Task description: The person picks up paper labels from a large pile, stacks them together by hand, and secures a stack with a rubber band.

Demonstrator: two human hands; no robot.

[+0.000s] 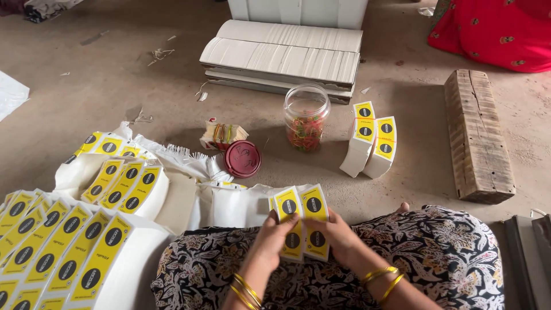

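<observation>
Your left hand (268, 240) and right hand (338, 238) are both closed on one small stack of yellow labels (301, 221), fingers wrapped on its left and right edges, thumbs on top. The stack sits over your lap, between the two hands, long axis running away from you, top ends fanned into two visible faces; both hands are equally near, neither reaching. Exact label count in the stack: can't tell. Just beyond the fingers, on the floor: two banded bundles of labels (370, 139) standing side by side, ahead and to your right. One clear plastic jar of rubber bands (306, 117) is left of them, open, with its one red lid (242, 159) lying near it. To your left, rows of loose labels on white sacking (189, 201). Further out, two stacks of white card sheets (284, 57) and one wooden block (477, 135) on the right.
</observation>
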